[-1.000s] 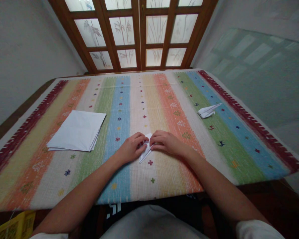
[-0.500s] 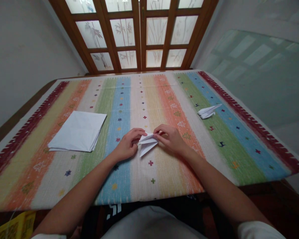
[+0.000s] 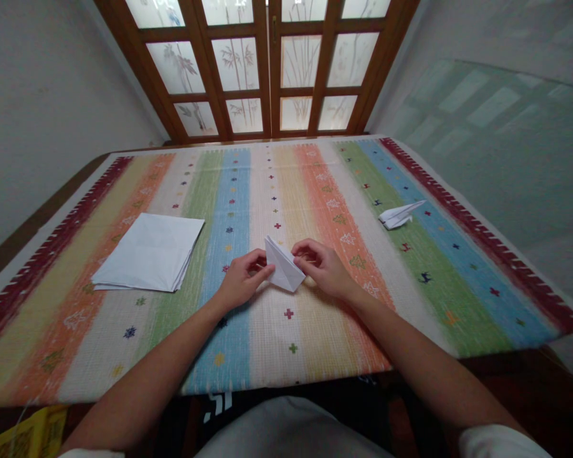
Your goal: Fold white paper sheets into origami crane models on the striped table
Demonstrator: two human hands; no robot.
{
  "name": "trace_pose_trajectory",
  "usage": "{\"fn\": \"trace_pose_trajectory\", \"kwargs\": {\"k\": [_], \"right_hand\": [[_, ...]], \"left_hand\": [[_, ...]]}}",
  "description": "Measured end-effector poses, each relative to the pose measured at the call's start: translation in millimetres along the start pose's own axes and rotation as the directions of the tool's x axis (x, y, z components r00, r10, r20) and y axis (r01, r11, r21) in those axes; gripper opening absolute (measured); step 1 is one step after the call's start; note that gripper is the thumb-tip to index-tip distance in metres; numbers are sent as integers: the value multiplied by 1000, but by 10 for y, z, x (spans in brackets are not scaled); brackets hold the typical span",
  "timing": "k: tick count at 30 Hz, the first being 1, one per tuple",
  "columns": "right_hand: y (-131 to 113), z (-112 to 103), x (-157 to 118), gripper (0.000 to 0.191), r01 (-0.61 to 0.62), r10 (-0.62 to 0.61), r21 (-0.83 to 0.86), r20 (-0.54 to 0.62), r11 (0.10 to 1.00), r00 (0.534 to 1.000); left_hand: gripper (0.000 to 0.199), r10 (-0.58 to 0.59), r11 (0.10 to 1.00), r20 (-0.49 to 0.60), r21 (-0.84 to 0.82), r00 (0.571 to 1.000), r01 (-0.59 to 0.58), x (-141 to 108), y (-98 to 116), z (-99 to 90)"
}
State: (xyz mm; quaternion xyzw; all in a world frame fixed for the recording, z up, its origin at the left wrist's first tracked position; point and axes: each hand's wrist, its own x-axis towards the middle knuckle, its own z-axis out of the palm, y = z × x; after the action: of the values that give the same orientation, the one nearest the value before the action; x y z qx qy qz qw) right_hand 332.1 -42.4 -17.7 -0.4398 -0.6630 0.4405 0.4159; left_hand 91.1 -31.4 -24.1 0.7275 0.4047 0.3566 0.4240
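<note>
A small folded white paper (image 3: 284,268) is held just above the striped tablecloth, with one pointed corner up at its left and another corner toward me. My left hand (image 3: 244,275) pinches its left edge, thumb in front and fingers behind. On the other side, my right hand (image 3: 323,266) grips the right edge between thumb and fingers. A stack of white paper sheets (image 3: 148,251) lies to the left of my hands. Off to the right rests a folded white paper piece (image 3: 399,215) with a long thin point.
The striped tablecloth (image 3: 267,343) covers the table. Wooden doors with glass panes (image 3: 270,70) stand beyond its far edge. A glass panel (image 3: 506,146) leans on the right. A yellow basket (image 3: 33,436) sits low at the bottom left.
The folded paper between my hands has been turned, so a point now rises at its left and a flat face shows. My left thumb has moved onto its front.
</note>
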Motion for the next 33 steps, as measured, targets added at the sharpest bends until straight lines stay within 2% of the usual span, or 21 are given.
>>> {"fn": "trace_pose_trajectory", "kwargs": {"k": [6, 10, 13, 16, 19, 25, 29, 33], "right_hand": [[42, 4, -7, 26, -72, 66, 145, 47, 987, 997], [57, 6, -9, 29, -86, 78, 117, 77, 989, 994], [67, 16, -3, 25, -83, 76, 89, 80, 992, 994], [84, 17, 6, 26, -90, 86, 86, 48, 992, 995], [96, 9, 15, 35, -85, 83, 77, 27, 993, 996], [129, 37, 17, 47, -98, 98, 71, 6, 993, 995], [164, 64, 14, 50, -128, 128, 43, 0, 991, 992], [175, 61, 12, 55, -131, 131, 22, 9, 991, 991]], "left_hand": [[25, -142, 986, -51, -91, 989, 137, 5, -54, 25], [36, -211, 959, -65, -207, 975, 193, 4, -57, 46], [47, -211, 947, -96, -266, 973, 180, 13, -44, 42], [45, -160, 960, -107, -246, 981, 130, 23, -28, 26], [40, -142, 972, -88, -198, 986, 122, 22, -17, 21], [39, -140, 970, -105, -213, 985, 115, 4, -9, 65], [44, -179, 967, -102, -199, 979, 156, 7, -15, 83], [51, -223, 943, -75, -268, 972, 196, 16, -19, 79]]}}
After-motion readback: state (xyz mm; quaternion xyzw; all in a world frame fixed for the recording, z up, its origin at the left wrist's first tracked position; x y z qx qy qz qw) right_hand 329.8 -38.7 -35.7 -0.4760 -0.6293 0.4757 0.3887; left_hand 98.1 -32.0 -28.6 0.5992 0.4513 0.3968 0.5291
